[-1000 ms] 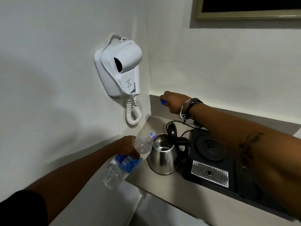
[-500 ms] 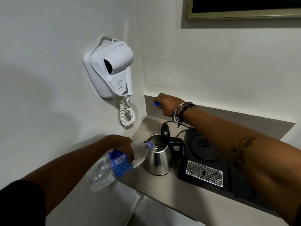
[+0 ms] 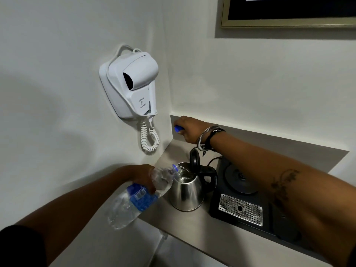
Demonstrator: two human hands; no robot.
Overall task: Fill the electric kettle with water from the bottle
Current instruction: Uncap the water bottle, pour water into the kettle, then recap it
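A steel electric kettle (image 3: pixel 186 193) with a black handle stands on the grey shelf (image 3: pixel 204 237), its lid flipped up. My left hand (image 3: pixel 143 175) grips a clear plastic water bottle (image 3: pixel 134 201) with a blue label, tilted so that its open neck rests over the kettle's rim. My right hand (image 3: pixel 189 129) is at the back corner of the shelf, fingers closed around a small blue bottle cap (image 3: pixel 178 128).
A black tray (image 3: pixel 240 207) with the kettle's round base and a perforated metal grate sits right of the kettle. A white wall-mounted hair dryer (image 3: pixel 131 83) with a coiled cord hangs on the left wall. A framed picture (image 3: pixel 285 18) hangs above.
My left hand has tipped the bottle further and brought its neck from beside the kettle to over the opening. My right hand has stayed at the back corner with the cap.
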